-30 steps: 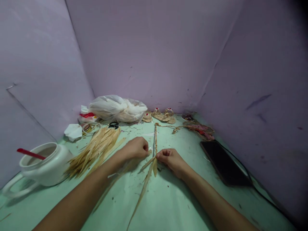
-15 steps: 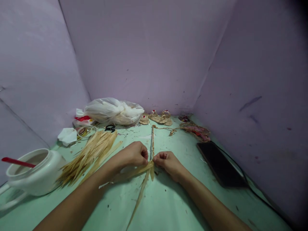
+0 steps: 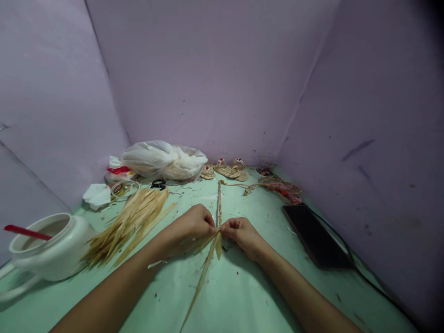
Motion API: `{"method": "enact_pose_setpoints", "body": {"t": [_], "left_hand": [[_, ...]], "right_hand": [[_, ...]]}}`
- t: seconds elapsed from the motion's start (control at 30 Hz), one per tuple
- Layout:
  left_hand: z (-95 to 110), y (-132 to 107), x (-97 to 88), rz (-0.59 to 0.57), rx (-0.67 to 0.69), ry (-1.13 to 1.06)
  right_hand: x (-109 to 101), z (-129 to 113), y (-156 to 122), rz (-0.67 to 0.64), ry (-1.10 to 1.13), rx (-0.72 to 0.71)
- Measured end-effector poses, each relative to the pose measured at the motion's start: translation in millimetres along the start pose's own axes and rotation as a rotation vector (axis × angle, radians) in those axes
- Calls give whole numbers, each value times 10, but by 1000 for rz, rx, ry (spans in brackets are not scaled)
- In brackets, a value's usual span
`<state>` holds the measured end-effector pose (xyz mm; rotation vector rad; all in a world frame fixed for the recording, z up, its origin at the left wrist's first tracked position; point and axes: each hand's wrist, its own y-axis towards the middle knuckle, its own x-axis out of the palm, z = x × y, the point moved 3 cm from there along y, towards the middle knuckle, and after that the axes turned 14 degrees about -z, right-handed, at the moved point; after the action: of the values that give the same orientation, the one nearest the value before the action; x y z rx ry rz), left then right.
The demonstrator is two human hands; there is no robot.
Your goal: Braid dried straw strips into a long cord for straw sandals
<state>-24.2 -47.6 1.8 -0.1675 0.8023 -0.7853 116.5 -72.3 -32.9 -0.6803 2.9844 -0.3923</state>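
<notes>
A thin braid of dried plant fibre (image 3: 219,203) runs straight away from me along the middle of the green table. At its near end loose flat strips (image 3: 204,273) fan out toward me and to the left. My left hand (image 3: 199,221) pinches a strip just left of the braid's end. Close against it on the other side, my right hand (image 3: 240,233) grips the braid's end between thumb and index finger. The fingertips of both hands almost meet and hide the exact crossing of the strips.
A pile of dry strips (image 3: 135,222) lies at left, near a white pot (image 3: 52,252) with a red handle in it. Behind are black scissors (image 3: 158,184), a plastic bag (image 3: 163,159) and small woven sandals (image 3: 231,170). A phone (image 3: 317,238) with a cable lies at right.
My left hand has shifted slightly right, its fingertips now against the braid's end. The strip it holds has moved in closer under the hand. My right hand stays nearly still.
</notes>
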Motion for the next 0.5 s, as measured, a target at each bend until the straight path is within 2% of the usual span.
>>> {"method": "enact_pose_setpoints", "body": {"t": [0.2, 0.5], "left_hand": [[-4, 10, 40, -55, -25, -157], [-117, 197, 123, 1, -83, -261]], "right_hand": [[4, -6, -6, 4, 5, 6], [16, -1, 12, 9, 41, -29]]}}
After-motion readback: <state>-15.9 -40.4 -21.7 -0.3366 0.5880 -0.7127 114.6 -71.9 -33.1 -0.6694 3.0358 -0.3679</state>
